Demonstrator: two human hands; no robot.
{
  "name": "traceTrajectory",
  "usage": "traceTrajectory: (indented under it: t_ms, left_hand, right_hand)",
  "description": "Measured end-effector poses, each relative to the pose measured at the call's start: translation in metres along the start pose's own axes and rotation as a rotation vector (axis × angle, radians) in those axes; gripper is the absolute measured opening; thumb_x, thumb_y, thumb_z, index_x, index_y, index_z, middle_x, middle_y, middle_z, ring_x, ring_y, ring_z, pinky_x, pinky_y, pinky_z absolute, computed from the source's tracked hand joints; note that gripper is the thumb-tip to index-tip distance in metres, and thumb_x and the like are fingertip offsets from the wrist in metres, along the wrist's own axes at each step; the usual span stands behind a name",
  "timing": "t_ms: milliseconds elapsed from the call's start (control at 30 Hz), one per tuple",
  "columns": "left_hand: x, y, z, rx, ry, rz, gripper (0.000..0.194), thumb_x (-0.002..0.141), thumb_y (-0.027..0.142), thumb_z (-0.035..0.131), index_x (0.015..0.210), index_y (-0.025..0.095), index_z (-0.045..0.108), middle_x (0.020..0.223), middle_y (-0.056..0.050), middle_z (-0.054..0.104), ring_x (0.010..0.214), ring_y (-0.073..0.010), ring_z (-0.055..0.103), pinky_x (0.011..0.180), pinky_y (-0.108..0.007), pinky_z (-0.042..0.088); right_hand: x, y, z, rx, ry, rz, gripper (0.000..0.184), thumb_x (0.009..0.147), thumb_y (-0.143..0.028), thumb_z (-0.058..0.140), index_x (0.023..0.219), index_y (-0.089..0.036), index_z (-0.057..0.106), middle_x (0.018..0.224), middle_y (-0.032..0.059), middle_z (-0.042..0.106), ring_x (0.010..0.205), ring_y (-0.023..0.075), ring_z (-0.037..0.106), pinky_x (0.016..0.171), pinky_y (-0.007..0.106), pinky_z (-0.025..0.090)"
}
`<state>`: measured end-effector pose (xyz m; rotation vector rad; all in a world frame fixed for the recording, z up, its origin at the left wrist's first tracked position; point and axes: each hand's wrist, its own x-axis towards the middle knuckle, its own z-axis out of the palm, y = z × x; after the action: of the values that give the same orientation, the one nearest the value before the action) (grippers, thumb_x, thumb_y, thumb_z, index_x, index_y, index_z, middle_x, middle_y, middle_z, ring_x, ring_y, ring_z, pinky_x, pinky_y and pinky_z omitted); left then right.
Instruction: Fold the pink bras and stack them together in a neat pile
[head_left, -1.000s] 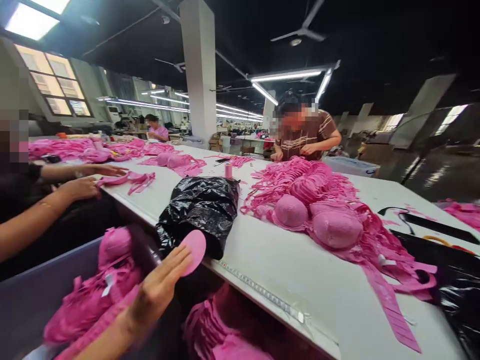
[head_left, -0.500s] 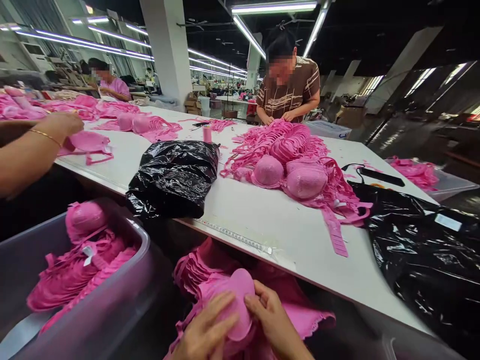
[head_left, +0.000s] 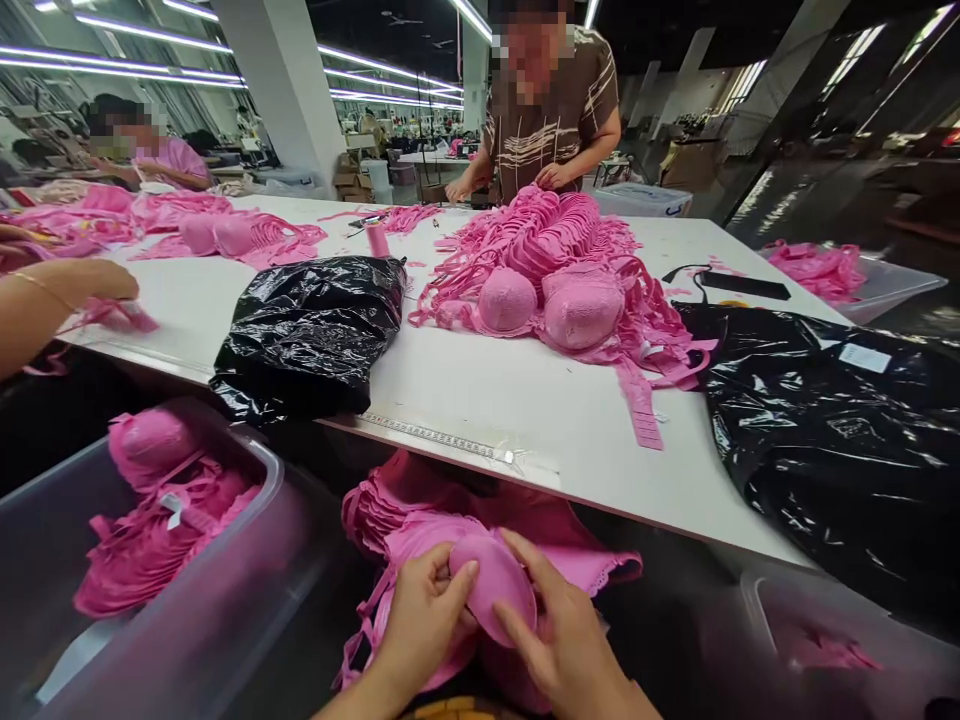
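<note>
A smooth oval pink bra pad is between my two hands, over a pile of pink bras below the table's front edge. My left hand pinches the pad's left edge between thumb and fingers. On the other side, my right hand grips its right edge, thumb on the face and fingers along the top. Pink fabric with a scalloped edge spreads out to the right of the pad. Whatever lies directly under the pad is mostly hidden by my hands.
Stacked pink bras lie on the white table, between a black plastic bag and a larger one. A plastic bin with bras stands left. A co-worker stands opposite; another person's hand reaches in from the left.
My left hand has gone from a blurred sweep over the pad's face to pinching its left edge. The pad has tilted. The co-worker opposite has moved one hand away from the stack.
</note>
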<state>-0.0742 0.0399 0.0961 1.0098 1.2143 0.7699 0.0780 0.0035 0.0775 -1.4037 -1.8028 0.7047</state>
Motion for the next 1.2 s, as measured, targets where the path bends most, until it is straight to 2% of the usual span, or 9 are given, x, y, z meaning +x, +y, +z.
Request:
traceTrajectory:
  t_ms: [133,200,300,400,500,667,800,967,1200]
  left_hand:
    - [0.005,0.008,0.012,-0.263,0.021,-0.098,0.032,0.061,0.037,0.073,0.074,0.018,0.05,0.069,0.003,0.053,0.058,-0.0126,0.054,0.048,-0.023,0.049]
    - [0.006,0.006,0.014,-0.381,-0.035,-0.184,0.033,0.059,0.033,0.074,0.073,0.019,0.047,0.069,0.004,0.052,0.058,-0.0119,0.054,0.049,-0.023,0.049]
    - [0.004,-0.005,0.01,-0.468,-0.116,-0.26,0.033,0.057,0.026,0.076,0.069,0.018,0.046,0.063,0.006,0.05,0.052,-0.0086,0.051,0.049,-0.02,0.046]
    - [0.0,-0.015,0.004,-0.514,-0.108,-0.281,0.03,0.058,0.022,0.076,0.069,0.017,0.048,0.062,0.005,0.051,0.053,-0.0075,0.051,0.052,-0.019,0.045]
    - [-0.006,-0.014,0.001,-0.547,-0.111,-0.343,0.03,0.058,0.018,0.075,0.081,0.017,0.056,0.072,0.002,0.058,0.058,-0.0101,0.057,0.055,-0.022,0.049]
    - [-0.01,-0.003,0.006,-0.51,-0.168,-0.355,0.039,0.058,0.016,0.078,0.094,0.013,0.063,0.082,-0.005,0.062,0.062,-0.0112,0.058,0.057,-0.024,0.053]
    - [-0.009,-0.003,0.01,-0.478,-0.128,-0.259,0.04,0.058,0.021,0.079,0.094,0.015,0.064,0.081,-0.004,0.061,0.063,-0.0118,0.057,0.059,-0.025,0.053]
    - [-0.008,-0.013,0.01,-0.364,-0.117,-0.153,0.045,0.052,0.019,0.08,0.093,0.016,0.062,0.089,-0.005,0.059,0.079,-0.0182,0.056,0.061,-0.025,0.051]
    - [-0.005,-0.012,0.015,-0.131,-0.092,-0.021,0.022,0.062,0.015,0.068,0.081,0.014,0.057,0.071,0.0,0.058,0.059,-0.0104,0.051,0.053,-0.021,0.047]
  right_hand:
    - [-0.011,0.01,0.001,-0.093,0.089,-0.225,0.049,0.078,-0.013,0.057,0.125,-0.024,0.051,0.145,0.0112,0.033,0.123,0.0252,0.045,0.092,0.031,0.049]
    - [-0.013,0.016,0.001,-0.073,0.131,-0.316,0.043,0.081,-0.01,0.054,0.122,-0.024,0.054,0.14,0.011,0.04,0.12,0.0226,0.049,0.091,0.029,0.049]
    - [-0.015,0.023,0.0,-0.068,0.081,-0.382,0.036,0.081,-0.014,0.059,0.116,-0.024,0.059,0.13,0.0102,0.053,0.115,0.022,0.054,0.091,0.029,0.05]
    - [-0.017,0.025,-0.001,-0.086,0.044,-0.392,0.028,0.081,-0.018,0.06,0.108,-0.025,0.063,0.129,0.0109,0.053,0.114,0.0234,0.054,0.089,0.03,0.051]
    - [-0.018,0.025,0.0,-0.067,0.088,-0.431,0.019,0.083,-0.023,0.059,0.1,-0.025,0.065,0.112,0.0097,0.064,0.103,0.0214,0.061,0.084,0.029,0.053]
    - [-0.022,0.021,0.008,0.017,0.226,-0.312,0.013,0.087,-0.02,0.051,0.093,-0.021,0.063,0.09,0.0076,0.069,0.085,0.017,0.067,0.074,0.023,0.056]
    - [-0.022,0.017,0.014,-0.024,0.31,-0.202,0.016,0.089,-0.025,0.049,0.083,-0.02,0.063,0.106,0.0119,0.067,0.109,0.0239,0.058,0.078,0.027,0.054]
    - [-0.016,0.013,0.015,0.014,0.317,-0.089,0.018,0.087,-0.023,0.05,0.075,-0.021,0.064,0.105,0.0096,0.068,0.102,0.0225,0.062,0.076,0.024,0.054]
    - [-0.019,0.016,0.023,0.125,0.279,0.005,0.012,0.082,-0.019,0.056,0.075,-0.019,0.066,0.103,0.0111,0.068,0.094,0.0214,0.065,0.075,0.024,0.054]
